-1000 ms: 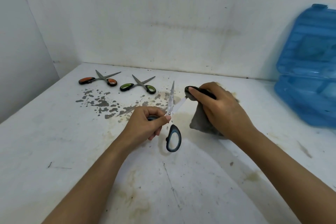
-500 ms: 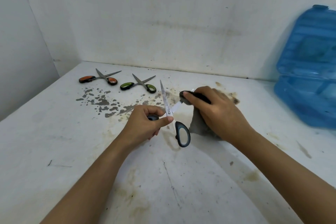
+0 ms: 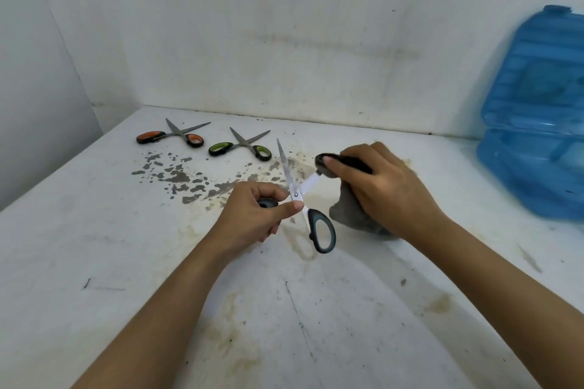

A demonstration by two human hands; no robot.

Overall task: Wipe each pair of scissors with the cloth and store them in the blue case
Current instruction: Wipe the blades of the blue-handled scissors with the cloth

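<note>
Black-and-teal scissors (image 3: 320,227) are held open above the table's middle. My left hand (image 3: 252,215) grips one handle, thumb near the pivot. My right hand (image 3: 382,186) holds a dark grey cloth (image 3: 349,213) wrapped around the far end of one blade, thumb pressing on top. The other blade points up and away. Orange-handled scissors (image 3: 170,136) and green-handled scissors (image 3: 240,147) lie open on the table at the back left. The blue case (image 3: 534,123) stands open at the right edge, its lid upright.
The white table (image 3: 94,246) is stained, with grey flecks (image 3: 177,177) in front of the two lying scissors. White walls close off the back and the left side.
The held scissors have tilted: the free blade now leans left and the lower handle has swung right. My right hand with the cloth has slid a little down the other blade.
</note>
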